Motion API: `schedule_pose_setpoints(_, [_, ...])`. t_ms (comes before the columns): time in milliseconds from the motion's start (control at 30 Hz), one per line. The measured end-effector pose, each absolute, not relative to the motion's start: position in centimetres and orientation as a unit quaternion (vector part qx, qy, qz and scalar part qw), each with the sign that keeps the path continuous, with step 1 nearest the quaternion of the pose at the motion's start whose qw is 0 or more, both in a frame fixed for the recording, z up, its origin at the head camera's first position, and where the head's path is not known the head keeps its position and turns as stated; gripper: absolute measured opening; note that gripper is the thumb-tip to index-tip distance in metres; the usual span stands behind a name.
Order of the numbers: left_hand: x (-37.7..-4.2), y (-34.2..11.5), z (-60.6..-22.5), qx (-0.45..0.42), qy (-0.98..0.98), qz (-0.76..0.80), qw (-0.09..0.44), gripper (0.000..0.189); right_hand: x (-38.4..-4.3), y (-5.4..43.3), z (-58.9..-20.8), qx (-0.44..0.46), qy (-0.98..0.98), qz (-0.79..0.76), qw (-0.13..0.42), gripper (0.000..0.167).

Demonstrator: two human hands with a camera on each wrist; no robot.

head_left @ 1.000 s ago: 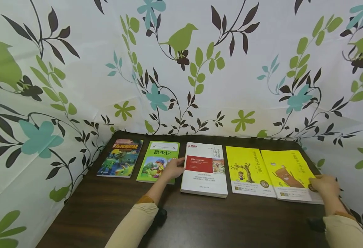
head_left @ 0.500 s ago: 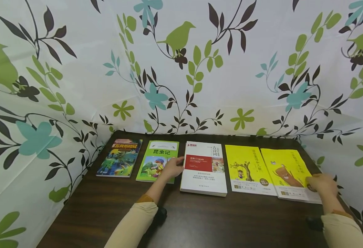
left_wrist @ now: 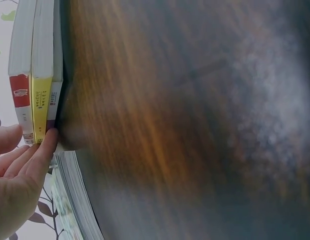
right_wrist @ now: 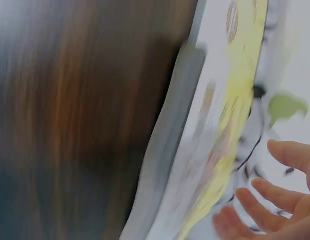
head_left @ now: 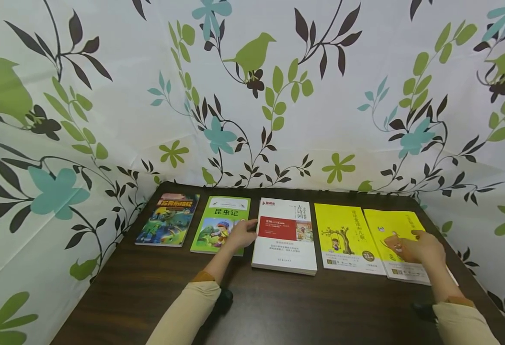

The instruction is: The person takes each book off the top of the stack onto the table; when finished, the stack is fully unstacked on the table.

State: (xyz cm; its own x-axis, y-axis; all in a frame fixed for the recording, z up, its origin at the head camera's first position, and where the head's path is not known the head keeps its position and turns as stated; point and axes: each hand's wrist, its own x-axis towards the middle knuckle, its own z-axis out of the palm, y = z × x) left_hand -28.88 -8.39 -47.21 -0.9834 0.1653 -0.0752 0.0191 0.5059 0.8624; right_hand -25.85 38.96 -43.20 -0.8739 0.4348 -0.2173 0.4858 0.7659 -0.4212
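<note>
A white book with a red band (head_left: 284,235) tops a stack in the middle of the table. In the left wrist view the stack shows a red-and-white spine, a yellow spine (left_wrist: 40,107) and another white spine. My left hand (head_left: 240,235) touches the stack's left side with straight fingers. My right hand (head_left: 427,251) hovers over the rightmost yellow book (head_left: 390,223), hiding part of its cover; its fingers are spread and hold nothing in the right wrist view. Another yellow book (head_left: 343,230), with a tree on its cover, lies just left of that one.
A green book (head_left: 213,242) lies left of the stack, under my left hand's side. Farther left is a dark colourful book (head_left: 166,223). The brown table (head_left: 304,311) meets a patterned cloth (head_left: 343,120) at the back and sides.
My right hand has left the rightmost yellow book's right edge and moved left above its cover. My left hand stays at the stack.
</note>
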Motion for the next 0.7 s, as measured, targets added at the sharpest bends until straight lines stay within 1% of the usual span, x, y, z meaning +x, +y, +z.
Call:
schedule_pose_setpoints(133, [-28.9,-8.2,-47.3,0.05,0.864,0.495,0.07,0.052,-25.6,36.4,-43.0,0.168,0.947,-0.27,0.043,0.076])
schedule_pose_setpoints(200, [-28.8,-8.1,-47.3,0.045,0.864,0.496,0.072,0.052,-25.4,35.1,-42.9,0.131,0.951,-0.277,0.035,0.07])
schedule_pose_setpoints(300, [-28.8,-8.1,-47.3,0.04,0.863,0.497,0.077,0.052,-25.3,33.4,-42.9,0.095,0.951,-0.292,0.022,0.066])
schedule_pose_setpoints(500, [-28.5,-8.0,-47.1,0.037,0.861,0.502,0.08,0.053,-25.4,30.7,-42.3,0.073,0.943,-0.323,0.028,0.065])
schedule_pose_setpoints(700, [-28.5,-8.1,-47.1,0.036,0.859,0.506,0.078,0.052,-25.6,29.1,-42.4,0.054,0.934,-0.353,0.031,0.061])
